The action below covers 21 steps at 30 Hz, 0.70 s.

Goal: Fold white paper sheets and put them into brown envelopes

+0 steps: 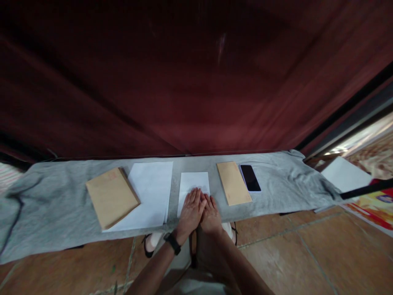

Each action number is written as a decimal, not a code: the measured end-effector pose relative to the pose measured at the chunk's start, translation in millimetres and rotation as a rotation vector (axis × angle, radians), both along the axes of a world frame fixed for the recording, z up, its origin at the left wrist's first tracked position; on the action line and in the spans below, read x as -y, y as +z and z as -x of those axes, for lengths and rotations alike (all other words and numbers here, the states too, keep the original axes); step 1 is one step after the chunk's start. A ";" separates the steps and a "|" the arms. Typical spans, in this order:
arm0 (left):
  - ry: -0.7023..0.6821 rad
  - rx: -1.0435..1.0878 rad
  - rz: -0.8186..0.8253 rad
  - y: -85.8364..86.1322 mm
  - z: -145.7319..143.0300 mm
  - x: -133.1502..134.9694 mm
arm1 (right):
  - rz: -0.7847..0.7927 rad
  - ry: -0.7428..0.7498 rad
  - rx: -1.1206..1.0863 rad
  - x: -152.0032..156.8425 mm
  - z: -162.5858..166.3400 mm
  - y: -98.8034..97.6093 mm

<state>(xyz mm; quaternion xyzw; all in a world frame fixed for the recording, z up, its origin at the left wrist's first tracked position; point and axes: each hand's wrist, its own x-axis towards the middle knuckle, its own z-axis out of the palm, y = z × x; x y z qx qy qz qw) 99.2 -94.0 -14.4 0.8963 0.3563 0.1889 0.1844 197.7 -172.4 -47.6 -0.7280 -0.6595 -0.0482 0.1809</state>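
Observation:
A white sheet of paper (194,180), which looks folded, lies on the grey cloth in front of me. Flat on its near part rests my left hand (190,211), fingers stretched out. My right hand (211,215) presses beside it on the same paper, its fingers also extended and the two hands touching. Part of the paper is hidden under them. To the right lies a brown envelope (235,183). On the left, a stack of brown envelopes (112,197) overlaps a pile of larger white sheets (152,192).
A phone (250,178) lies right of the single envelope. The grey cloth (285,180) covers a narrow bench. Behind it hangs a dark red curtain (190,90). A white sheet-like object (346,174) and a colourful printed item (377,207) are at the far right, beyond a metal frame.

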 end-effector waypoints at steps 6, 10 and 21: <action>0.057 -0.125 -0.114 -20.1 0.5 -6.9 | -0.012 -0.028 0.015 0.7 2.8 -3.3; 0.126 -0.147 -0.181 -23.3 21.2 -8.8 | -0.027 -0.025 -0.069 -1.0 0.2 2.4; 0.173 -0.188 -0.235 -23.7 24.8 -10.1 | 0.034 -0.062 -0.098 -15.5 -21.0 18.3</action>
